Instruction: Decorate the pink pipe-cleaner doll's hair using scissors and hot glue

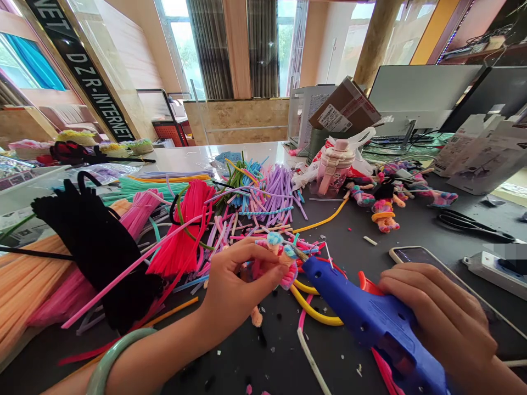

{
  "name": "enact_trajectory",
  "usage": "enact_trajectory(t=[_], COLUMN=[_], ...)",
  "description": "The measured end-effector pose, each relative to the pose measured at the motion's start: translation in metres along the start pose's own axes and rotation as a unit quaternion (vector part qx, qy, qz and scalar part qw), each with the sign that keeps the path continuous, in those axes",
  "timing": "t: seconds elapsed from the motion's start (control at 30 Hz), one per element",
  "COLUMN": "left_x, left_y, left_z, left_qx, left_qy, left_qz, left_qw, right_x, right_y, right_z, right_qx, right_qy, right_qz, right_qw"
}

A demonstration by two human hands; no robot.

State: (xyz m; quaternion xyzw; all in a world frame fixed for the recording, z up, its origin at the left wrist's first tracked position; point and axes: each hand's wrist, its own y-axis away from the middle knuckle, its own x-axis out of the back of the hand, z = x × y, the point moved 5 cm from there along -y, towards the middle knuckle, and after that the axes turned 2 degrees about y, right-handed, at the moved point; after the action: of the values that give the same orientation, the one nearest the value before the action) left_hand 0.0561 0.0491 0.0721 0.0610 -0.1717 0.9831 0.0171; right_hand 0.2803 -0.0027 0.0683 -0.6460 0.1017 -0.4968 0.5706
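Between the thumb and fingers of my left hand (247,274) is a small fuzzy pipe-cleaner doll (289,274), pink with light blue tufts. My fingers hide part of it. My right hand (440,312) is wrapped round a blue hot glue gun (366,307) with a red trigger. Its metal nozzle points left and meets the doll's blue part, though I cannot tell whether it touches. Just below the doll lie yellow pipe cleaners (315,314) and a pink and white stem (310,356) on the dark table.
Bundles of black (99,252), red (183,230) and purple pipe cleaners (278,192) cover the left and middle. Finished-looking dolls (385,211), a pink bottle (335,164), scissors (473,225), a phone (424,258) and a power strip (494,269) lie to the right. Monitors (424,99) stand behind.
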Motion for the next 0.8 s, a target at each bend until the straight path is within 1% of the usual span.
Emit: enact_trajectory(t=[0.23,0.4,0.53,0.6,0.7,0.8], left_x=[-0.0003,0.0000,-0.0004,-0.0002,-0.0003,0.0003], left_y=[0.0013,0.0008,0.0012,0.0014,0.0006,-0.0013], left_z=[-0.0039,-0.0048,-0.0069,-0.0079,-0.0080,-0.0048], left_qx=[0.015,0.010,0.024,0.033,0.038,0.023], left_qy=[0.013,0.020,0.033,0.038,0.046,0.034], left_qz=[-0.013,-0.015,-0.024,-0.026,-0.031,-0.022], left_qw=[1.000,1.000,0.999,0.998,0.998,0.999], right_x=[0.0031,0.0018,0.0025,0.0020,0.0035,0.0028], right_y=[-0.0074,-0.0065,-0.0051,-0.0057,-0.0064,-0.0058], right_z=[-0.0045,-0.0026,-0.0023,-0.0031,-0.0043,-0.0031], right_qx=[0.034,0.011,-0.011,-0.017,-0.012,-0.014], right_qy=[0.018,0.015,0.008,0.010,0.017,0.023], right_qz=[-0.016,-0.027,-0.016,-0.028,-0.013,-0.004], right_qw=[0.999,0.999,1.000,0.999,1.000,1.000])
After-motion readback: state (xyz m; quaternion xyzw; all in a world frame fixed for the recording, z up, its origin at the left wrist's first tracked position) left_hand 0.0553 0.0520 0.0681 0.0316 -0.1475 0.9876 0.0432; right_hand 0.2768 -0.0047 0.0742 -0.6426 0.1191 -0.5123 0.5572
